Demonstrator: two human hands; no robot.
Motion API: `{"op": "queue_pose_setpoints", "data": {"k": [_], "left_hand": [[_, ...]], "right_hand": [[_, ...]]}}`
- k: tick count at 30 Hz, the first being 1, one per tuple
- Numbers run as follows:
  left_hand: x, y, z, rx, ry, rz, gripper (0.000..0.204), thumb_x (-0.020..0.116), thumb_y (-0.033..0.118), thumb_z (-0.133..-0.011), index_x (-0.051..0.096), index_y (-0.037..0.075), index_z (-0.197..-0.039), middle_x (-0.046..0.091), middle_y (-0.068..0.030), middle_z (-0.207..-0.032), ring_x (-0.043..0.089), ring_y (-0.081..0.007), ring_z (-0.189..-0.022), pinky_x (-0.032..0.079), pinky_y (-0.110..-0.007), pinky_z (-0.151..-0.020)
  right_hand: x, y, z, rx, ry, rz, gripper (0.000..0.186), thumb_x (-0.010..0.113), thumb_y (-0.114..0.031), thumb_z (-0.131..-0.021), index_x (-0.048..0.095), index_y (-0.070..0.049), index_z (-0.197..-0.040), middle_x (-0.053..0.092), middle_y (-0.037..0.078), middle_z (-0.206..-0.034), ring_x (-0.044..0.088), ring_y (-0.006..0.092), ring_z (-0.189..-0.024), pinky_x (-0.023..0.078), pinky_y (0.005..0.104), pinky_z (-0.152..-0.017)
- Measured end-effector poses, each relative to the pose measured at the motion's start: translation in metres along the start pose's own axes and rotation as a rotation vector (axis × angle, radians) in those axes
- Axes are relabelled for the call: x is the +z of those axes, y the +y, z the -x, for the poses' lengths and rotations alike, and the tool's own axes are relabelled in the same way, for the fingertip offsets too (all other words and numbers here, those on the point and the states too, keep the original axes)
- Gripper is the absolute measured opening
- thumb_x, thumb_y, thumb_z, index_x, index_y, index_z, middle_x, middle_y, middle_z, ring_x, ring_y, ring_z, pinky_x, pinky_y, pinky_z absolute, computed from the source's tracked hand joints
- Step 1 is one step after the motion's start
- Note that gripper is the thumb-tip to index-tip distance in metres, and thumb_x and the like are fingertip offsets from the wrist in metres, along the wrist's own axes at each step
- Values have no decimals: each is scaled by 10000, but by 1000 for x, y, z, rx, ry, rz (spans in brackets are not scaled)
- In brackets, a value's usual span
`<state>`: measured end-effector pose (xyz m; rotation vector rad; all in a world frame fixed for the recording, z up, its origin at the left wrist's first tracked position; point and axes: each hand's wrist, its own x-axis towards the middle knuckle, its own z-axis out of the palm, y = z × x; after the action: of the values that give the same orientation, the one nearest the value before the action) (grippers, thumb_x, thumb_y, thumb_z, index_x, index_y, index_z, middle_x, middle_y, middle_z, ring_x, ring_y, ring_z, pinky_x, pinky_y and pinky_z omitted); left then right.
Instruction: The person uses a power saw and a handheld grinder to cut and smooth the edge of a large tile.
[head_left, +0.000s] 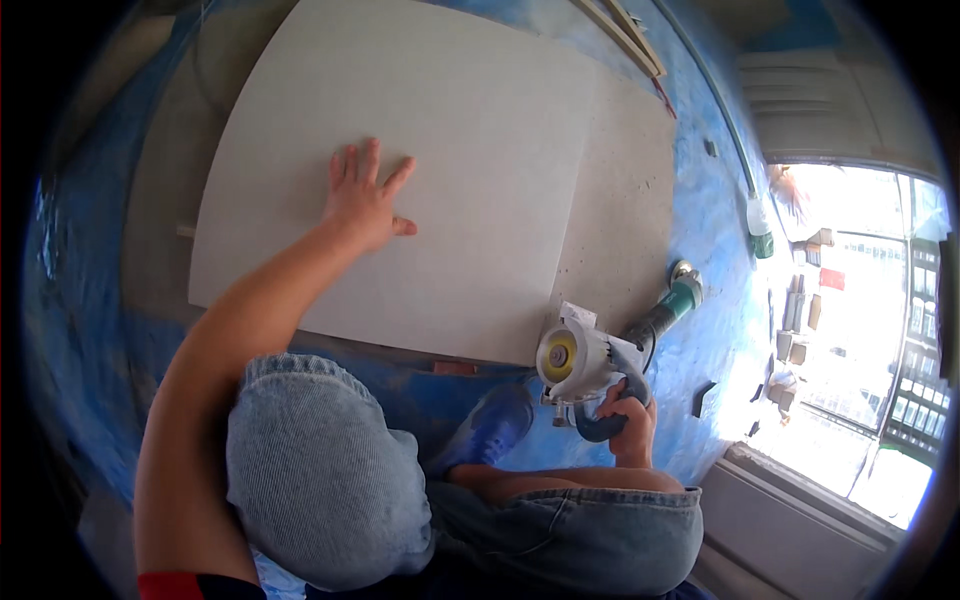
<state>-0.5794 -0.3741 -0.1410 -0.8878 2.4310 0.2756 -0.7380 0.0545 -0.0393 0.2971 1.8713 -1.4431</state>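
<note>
My left hand (365,200) lies with spread fingers on a large pale square panel (450,120), which rests on a grey board (625,170). My right hand (628,425) grips a white handheld cutting saw (590,345) with a dark handle and a yellow disc, near the panel's lower right corner. Beside the saw, an angle grinder (675,305) with a green body lies on the blue sheeting.
My denim-covered knees (320,460) and a blue shoe (495,430) are below the panel. Blue sheeting (700,360) covers the floor. Wooden strips (625,35) lie at the top. A green-and-white bottle (760,225) stands right, beside a bright opening with assorted blocks and a railing.
</note>
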Motion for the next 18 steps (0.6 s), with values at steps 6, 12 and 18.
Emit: {"op": "queue_pose_setpoints", "data": {"k": [6,12,18], "left_hand": [[2,10,-6,30,36,13,986,732,594,-834,210,332,-1628,51,-238,-1687,91,-493,-1537,127,-600,-1225],[27,-9,-1,-1,188,45,1037,840,422,-770,248,337,-1617,75,-191,-1695,121,-465,-1540,175,-615,-1213],[41,-4,3,106,299,123,1014,846,328,-771,280,315,-1612,98,-157,-1699,129,-429,-1548,185,-616,-1217]], "right_hand": [[-58,-41,31,28,79,-224,314,543,-80,-740,566,-35,-1050,563,49,-810,525,187,-679,487,353,-676],[-128,-59,60,-16,231,-674,258,526,-84,-786,531,-48,-1041,554,16,-847,540,142,-718,507,334,-730],[-234,-45,76,-67,455,-1078,79,517,-72,-832,491,-31,-895,531,40,-844,568,143,-730,518,344,-757]]}}
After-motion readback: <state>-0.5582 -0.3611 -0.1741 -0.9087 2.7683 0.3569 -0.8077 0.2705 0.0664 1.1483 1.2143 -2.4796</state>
